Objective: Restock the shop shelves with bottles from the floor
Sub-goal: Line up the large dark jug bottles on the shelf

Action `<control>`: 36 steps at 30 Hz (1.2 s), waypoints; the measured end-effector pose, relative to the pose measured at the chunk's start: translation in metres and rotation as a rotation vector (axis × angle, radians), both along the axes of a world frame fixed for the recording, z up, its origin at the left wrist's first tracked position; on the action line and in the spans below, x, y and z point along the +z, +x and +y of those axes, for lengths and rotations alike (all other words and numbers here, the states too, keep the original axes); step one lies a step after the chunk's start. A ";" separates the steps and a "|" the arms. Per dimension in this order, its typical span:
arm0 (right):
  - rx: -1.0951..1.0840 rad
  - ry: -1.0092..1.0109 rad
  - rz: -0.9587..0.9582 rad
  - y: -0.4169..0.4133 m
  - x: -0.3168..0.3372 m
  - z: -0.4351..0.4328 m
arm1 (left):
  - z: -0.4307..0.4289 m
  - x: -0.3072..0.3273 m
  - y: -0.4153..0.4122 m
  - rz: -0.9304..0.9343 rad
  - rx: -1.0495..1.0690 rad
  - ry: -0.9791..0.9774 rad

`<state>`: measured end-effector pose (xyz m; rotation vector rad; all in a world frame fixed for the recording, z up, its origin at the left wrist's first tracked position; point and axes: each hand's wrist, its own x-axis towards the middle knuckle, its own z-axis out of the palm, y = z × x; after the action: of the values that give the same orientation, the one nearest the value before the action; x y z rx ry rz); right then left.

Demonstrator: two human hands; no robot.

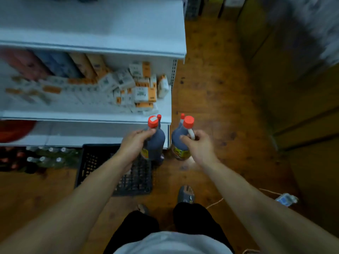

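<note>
Two pairs of dark, red-capped bottles are observed held upright by their upper parts, a hold judged to be chosen so that two can be carried in each hand and set down base first. The left pair of bottles (pixel 156 142) is held just above the far right corner of the black crate (pixel 113 173). The right pair of bottles (pixel 177 138) is held further right of the crate, over the bare wooden floor (pixel 216 92). The left hand (pixel 136 143) is closed, its fingers curled round the shoulder and neck of the near bottle. A second red cap is seen just behind the first, and how that bottle is secured cannot be told. The right hand (pixel 198 143) is likewise closed, its fingers wrapped about a pale neck or handle below the cap (which of the two is not resolved), with a second cap showing behind. Both pairs appear raised clear of the floor, near the edge of the white shelf unit (pixel 91 117) standing beyond the crate. This is judged consistent with bottles in transit to a shelf. The shelf beyond the crate is seen to carry white-and-orange cartons (pixel 143 94). Clear bottles (pixel 45 156) are stood low to the left of the crate. Neither pair is yet set on a shelf.
</note>
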<state>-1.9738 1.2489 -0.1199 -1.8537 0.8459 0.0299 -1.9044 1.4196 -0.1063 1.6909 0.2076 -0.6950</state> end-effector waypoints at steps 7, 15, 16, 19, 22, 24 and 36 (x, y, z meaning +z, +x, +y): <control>0.096 -0.063 -0.291 0.023 0.115 0.044 | 0.060 0.118 0.020 -0.226 0.012 -0.115; 0.195 -0.073 -0.496 0.075 0.213 0.075 | 0.096 0.210 0.057 -0.338 0.094 -0.230; 0.198 -0.064 -0.511 0.084 0.222 0.076 | 0.098 0.217 0.065 -0.346 0.120 -0.231; 0.207 -0.011 -0.561 0.115 0.245 0.077 | 0.103 0.240 0.087 -0.407 0.205 -0.245; 0.206 0.006 -0.600 0.152 0.260 0.075 | 0.102 0.261 0.109 -0.498 0.238 -0.219; 0.195 0.019 -0.618 0.180 0.265 0.072 | 0.099 0.271 0.127 -0.539 0.295 -0.206; 0.197 -0.065 -0.596 0.290 0.235 0.043 | 0.067 0.248 0.223 -0.615 0.551 -0.156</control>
<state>-1.6836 1.2914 0.1155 -1.8523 0.2522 -0.4114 -1.6812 1.4863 0.1417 1.5222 0.1637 0.2190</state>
